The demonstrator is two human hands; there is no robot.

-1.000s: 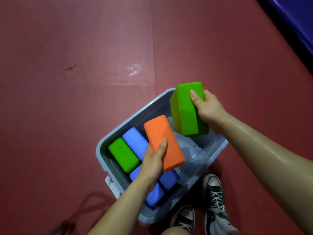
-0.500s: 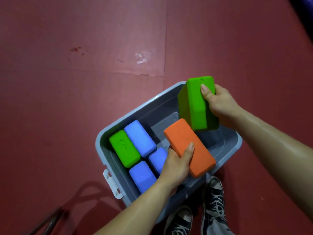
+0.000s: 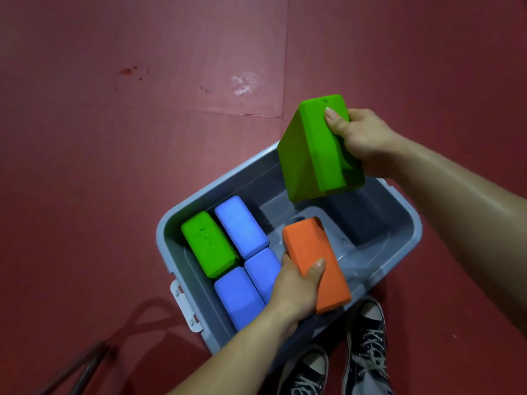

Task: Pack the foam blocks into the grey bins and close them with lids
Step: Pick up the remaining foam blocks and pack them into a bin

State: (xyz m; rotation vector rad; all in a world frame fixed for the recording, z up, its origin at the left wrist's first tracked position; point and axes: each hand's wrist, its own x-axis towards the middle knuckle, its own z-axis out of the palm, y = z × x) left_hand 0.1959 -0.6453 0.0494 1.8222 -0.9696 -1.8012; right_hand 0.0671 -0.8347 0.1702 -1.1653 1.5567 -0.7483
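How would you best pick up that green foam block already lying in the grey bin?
Come straight down from above onto the green foam block lying in the grey plastic bin and pinch across its narrow width near the far end. A blue foam block touches one long side, so the fit looks tight.

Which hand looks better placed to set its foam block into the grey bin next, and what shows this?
Probably the left hand: its orange block already sits low inside the grey bin, beside the packed blue blocks. The right hand holds its green block above the rim.
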